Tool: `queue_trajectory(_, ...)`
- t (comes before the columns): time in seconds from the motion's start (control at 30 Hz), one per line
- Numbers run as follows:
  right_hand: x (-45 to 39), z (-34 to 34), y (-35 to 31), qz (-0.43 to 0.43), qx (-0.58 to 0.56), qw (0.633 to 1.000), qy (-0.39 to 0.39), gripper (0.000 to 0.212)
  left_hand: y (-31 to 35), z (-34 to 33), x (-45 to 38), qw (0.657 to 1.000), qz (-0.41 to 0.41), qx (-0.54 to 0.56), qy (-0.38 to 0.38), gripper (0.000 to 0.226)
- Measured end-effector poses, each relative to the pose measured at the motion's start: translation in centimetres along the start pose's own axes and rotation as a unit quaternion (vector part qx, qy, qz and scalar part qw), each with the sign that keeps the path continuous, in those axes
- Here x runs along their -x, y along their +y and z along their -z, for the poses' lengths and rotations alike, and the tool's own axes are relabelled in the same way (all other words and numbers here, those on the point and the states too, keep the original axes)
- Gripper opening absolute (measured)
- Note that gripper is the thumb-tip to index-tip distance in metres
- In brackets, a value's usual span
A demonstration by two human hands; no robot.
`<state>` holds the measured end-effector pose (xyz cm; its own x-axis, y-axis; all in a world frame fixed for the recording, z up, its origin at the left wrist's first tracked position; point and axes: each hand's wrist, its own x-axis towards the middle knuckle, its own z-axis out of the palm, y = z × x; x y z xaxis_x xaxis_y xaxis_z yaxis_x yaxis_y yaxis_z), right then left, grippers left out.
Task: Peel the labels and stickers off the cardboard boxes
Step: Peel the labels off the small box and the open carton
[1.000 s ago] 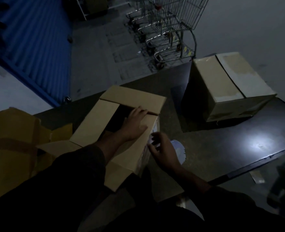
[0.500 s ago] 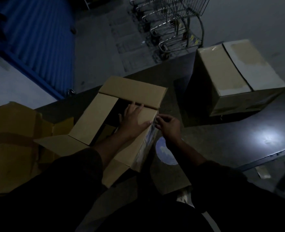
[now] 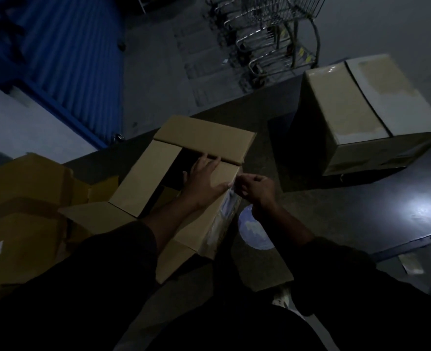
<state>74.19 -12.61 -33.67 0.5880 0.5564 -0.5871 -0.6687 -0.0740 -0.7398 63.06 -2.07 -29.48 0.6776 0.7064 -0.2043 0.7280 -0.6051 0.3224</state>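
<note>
Looking down from the head view, the open cardboard box (image 3: 184, 196) sits on the dark table (image 3: 361, 224) in front of the person, its flaps spread, with its long axis running from about 7 o'clock up to 1 o'clock. The left hand (image 3: 204, 181) lies flat on the near-right top flap, fingers straight and pointing toward 1 o'clock, pressing the flap down and holding nothing. The right hand (image 3: 256, 190) is at the box's right-hand top edge, at about 3 o'clock from the left hand and almost touching its fingertips. Its grip is nearly closed, thumb and fingers pinched together at the upper corner of the pale label (image 3: 228, 206) on the box's right side wall; the light is too dim to show whether a peeled corner is actually between them.

The label runs down the side wall from the grip toward 7 o'clock, along the box's long axis, so the peel would likely have to travel that way, back toward the person's body. The right hand is the nearer one; the left looks set to brace.

A second, closed box (image 3: 361, 110) stands well apart at 2 o'clock, more cartons (image 3: 19, 211) lie at 9 o'clock, and a pale round patch (image 3: 253, 231) shows on the table just beside the open box.
</note>
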Motion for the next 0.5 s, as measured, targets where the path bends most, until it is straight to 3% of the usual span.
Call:
queue_trajectory(0.33,0.26,0.36,0.00,0.065,0.064,0.996,-0.002,0.010,0.28,0.35,0.01,0.999,0.012,0.033,-0.008,0.082)
queue_trajectory(0.5,0.64,0.42,-0.60,0.057,0.063,0.996,-0.014,0.012,0.26,0.36,-0.06,0.999,0.010,0.036,-0.010,0.082)
